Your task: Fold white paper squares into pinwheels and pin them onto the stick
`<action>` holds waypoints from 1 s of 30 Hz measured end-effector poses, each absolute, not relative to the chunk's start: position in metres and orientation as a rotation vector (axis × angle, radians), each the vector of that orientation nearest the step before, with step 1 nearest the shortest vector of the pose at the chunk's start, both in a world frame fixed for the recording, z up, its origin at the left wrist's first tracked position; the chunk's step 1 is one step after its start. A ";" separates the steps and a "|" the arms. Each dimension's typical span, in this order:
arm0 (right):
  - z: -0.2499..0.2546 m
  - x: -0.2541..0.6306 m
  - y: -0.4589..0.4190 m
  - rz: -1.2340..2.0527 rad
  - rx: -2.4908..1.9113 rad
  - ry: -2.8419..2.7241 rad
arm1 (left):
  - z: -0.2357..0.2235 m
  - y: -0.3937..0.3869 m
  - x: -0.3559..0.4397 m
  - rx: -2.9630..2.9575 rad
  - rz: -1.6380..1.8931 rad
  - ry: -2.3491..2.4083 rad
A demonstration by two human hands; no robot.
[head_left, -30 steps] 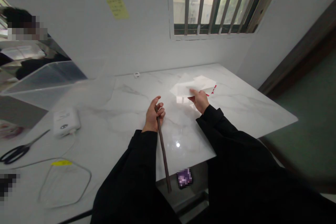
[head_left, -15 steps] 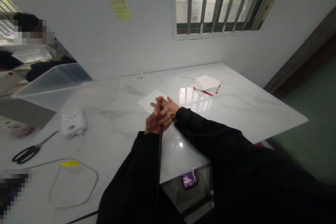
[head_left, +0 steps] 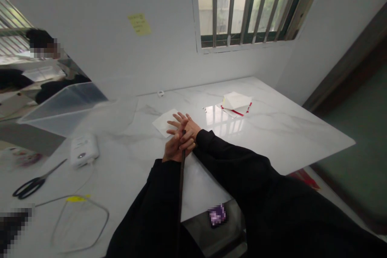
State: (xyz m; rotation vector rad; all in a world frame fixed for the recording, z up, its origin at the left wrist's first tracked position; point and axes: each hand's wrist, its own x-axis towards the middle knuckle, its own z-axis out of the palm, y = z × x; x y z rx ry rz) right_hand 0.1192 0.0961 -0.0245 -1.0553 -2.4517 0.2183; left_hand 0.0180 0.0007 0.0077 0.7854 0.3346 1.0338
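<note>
My left hand point(head_left: 178, 145) is closed, its fingers curled around the upper end of a thin dark stick point(head_left: 182, 181). The stick runs down along my left sleeve towards me. Just beyond it my right hand point(head_left: 189, 124) lies with fingers spread, palm down, the fingertips over a white sheet of paper point(head_left: 163, 123) on the marble-patterned table point(head_left: 145, 181). The two hands overlap in view, and part of the right hand is hidden behind the left.
Papers with red edges point(head_left: 237, 102) lie to the right, near tiny bits point(head_left: 204, 109). At left are black-handled scissors point(head_left: 30, 187), a white box-shaped device point(head_left: 84, 151), a looped cable point(head_left: 105, 217) and a clear plastic bin point(head_left: 66, 100). Another person point(head_left: 42, 40) sits beyond a partition.
The view has shifted slightly. My right hand's fingers have moved left and are spread wider over the paper. My left hand keeps its hold on the stick.
</note>
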 end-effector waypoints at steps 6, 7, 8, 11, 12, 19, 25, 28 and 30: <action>-0.018 0.206 0.099 0.023 -1.126 -2.243 | 0.017 0.007 0.028 0.687 1.020 0.305; -0.019 0.226 0.100 0.010 -1.151 -2.189 | 0.017 0.009 0.028 0.674 1.034 0.323; -0.021 0.247 0.103 0.003 -1.184 -2.127 | 0.016 0.012 0.029 0.665 1.059 0.350; -0.027 0.306 0.110 -0.023 -1.301 -1.920 | 0.011 0.022 0.032 0.694 1.171 0.515; -0.028 0.322 0.112 -0.048 -1.343 -1.831 | 0.008 0.025 0.035 0.736 1.211 0.614; -0.042 0.364 0.121 -0.115 -1.491 -1.679 | -0.016 0.027 0.063 1.772 1.317 1.475; -0.055 0.358 0.121 -0.019 -1.540 -1.768 | -0.024 0.031 0.068 2.199 1.196 1.680; -0.057 0.360 0.122 0.005 -1.557 -1.775 | -0.020 0.035 0.059 2.301 1.133 1.717; -0.058 0.362 0.122 0.005 -1.579 -1.769 | -0.016 0.036 0.048 2.285 1.083 1.854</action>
